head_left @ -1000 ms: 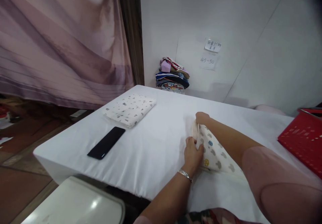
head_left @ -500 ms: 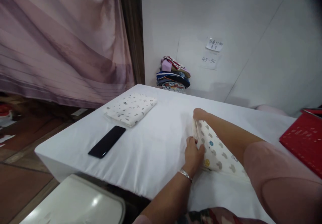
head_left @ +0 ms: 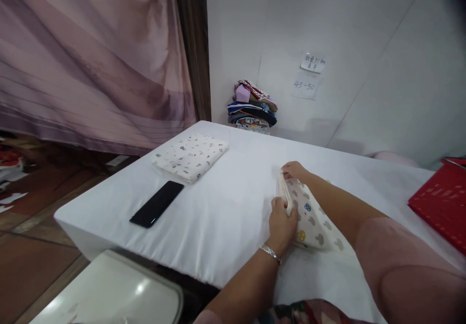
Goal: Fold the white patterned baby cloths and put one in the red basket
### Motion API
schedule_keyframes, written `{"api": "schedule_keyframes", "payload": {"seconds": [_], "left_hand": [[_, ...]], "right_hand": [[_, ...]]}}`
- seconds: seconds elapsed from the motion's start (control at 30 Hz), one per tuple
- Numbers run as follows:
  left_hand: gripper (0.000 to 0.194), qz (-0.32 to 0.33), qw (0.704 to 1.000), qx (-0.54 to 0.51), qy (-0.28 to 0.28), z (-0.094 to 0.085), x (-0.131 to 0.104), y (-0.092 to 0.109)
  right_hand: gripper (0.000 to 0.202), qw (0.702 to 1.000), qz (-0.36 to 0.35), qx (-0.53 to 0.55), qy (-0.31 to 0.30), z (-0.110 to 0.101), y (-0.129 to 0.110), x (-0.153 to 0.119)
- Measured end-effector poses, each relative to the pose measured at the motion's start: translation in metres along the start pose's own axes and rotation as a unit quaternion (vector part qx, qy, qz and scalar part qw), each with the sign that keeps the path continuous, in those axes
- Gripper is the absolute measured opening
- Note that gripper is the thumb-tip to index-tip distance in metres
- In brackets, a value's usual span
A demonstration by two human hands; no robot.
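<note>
A cream cloth (head_left: 316, 222) printed with grey, blue and yellow mushroom shapes lies in layers on the white-covered table (head_left: 225, 212). My left hand (head_left: 282, 224), with a silver bracelet at the wrist, grips its left edge near the middle, thumb on the printed face. At the far corner of that same edge, my right hand (head_left: 294, 170) pinches the layers between thumb and fingers. My right forearm hides part of the cloth. To the left lies a folded white cloth (head_left: 191, 156) with small dark prints, and a black phone (head_left: 157, 204) is in front of it.
A stack of folded clothes (head_left: 252, 108) stands against the wall behind the table. Toward the right edge is a red box or bag (head_left: 442, 202). A pale, glossy stool or chair seat (head_left: 112, 290) sits at the near left. A pink curtain (head_left: 94, 61) hangs at left.
My right hand has shifted slightly toward me at the far corner, and the cloth's far edge is raised a little more. The left hand keeps its grip; the view has moved slightly.
</note>
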State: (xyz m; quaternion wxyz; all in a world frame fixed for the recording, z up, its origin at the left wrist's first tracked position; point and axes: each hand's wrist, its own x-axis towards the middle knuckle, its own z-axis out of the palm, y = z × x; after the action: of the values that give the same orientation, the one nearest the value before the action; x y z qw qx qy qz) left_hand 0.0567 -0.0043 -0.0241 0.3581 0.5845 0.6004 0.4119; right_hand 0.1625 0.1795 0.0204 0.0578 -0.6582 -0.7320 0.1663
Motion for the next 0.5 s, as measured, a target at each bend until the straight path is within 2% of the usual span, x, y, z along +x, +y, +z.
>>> {"api": "schedule_keyframes", "payload": {"seconds": [0.07,0.2,0.37,0.5], "left_hand": [[0.011,0.006,1.000,-0.002,0.010,0.000,0.000,0.000],[0.008,0.011,1.000,0.000,0.014,0.001,0.001,-0.001],[0.004,0.013,1.000,0.016,0.019,0.003,0.003,-0.002],[0.005,0.009,1.000,0.022,0.019,0.003,0.005,-0.004]], "right_hand": [[0.023,0.998,0.005,0.047,0.045,0.002,0.008,-0.011],[0.028,0.993,-0.006,0.057,0.108,0.014,0.022,-0.037],[0.033,0.979,-0.172,-0.008,0.106,0.039,0.029,-0.051],[0.035,0.968,-0.209,-0.009,0.135,0.043,0.034,-0.048]]}}
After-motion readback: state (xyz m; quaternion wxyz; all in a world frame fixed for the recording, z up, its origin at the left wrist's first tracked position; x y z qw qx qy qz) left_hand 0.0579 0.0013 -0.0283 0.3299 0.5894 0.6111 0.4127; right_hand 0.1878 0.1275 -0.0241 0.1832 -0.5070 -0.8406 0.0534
